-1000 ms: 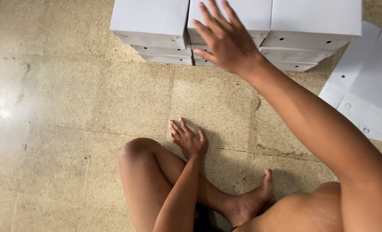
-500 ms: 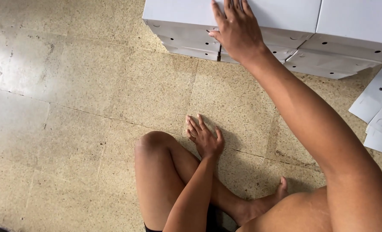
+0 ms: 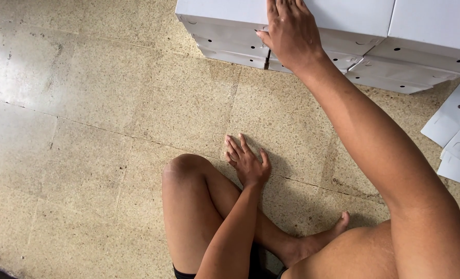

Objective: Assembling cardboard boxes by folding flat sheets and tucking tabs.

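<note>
White cardboard boxes (image 3: 343, 31), stacked on the speckled floor (image 3: 111, 103): the top is pressed by the right hand (image 3: 291, 33), fingers together and flat. Left hand (image 3: 248, 163) is braced on the floor, fingers spread. A firmer grasp seems called for next.

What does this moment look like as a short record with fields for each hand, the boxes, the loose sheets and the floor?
Right hand: right hand lies palm down, fingers spread, on the stacked white boxes.
Left hand: left hand is pressed flat on the tiled floor, beside the bent knee.
Boxes: white cardboard, closed, stacked in layers, small round holes in the sides.
Loose sheets: flat white cardboard sheets lie on the floor at the right edge.
Posture: seated on the floor, legs crossed, bare foot showing.
</note>
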